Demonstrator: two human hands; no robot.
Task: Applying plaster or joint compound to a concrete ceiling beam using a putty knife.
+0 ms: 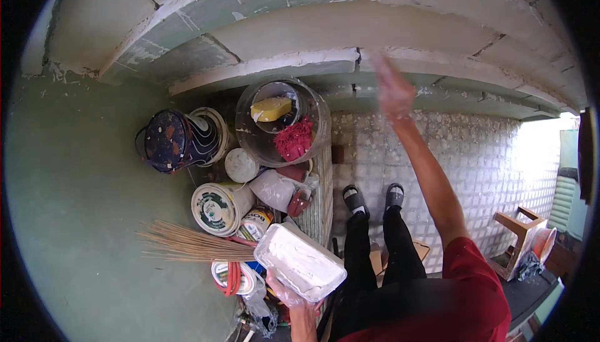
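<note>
My left hand (289,292) grips the near edge of a rectangular, clear plastic tub (300,261) with white paste in it. White smears mark its fingers. My right arm stretches out ahead, and my right hand (395,89) is by the lower edges of the pale stepped ledges (437,60). Motion smears its fingers, so whether it holds anything cannot be made out. Left of the tub, a bundle of thin sticks (194,241) pokes out. Beyond it, a large clear container (322,114) has a yellow sponge (270,109) and a pink shaggy cloth (294,139) in it.
Paint buckets crowd my left: a dark patterned one (167,140), a white-lidded one (214,209) and a small white one (242,165). A green wall (94,217) lies beyond them. My feet stand on a spattered tiled floor (450,154). A wooden stool (517,232) is at the right.
</note>
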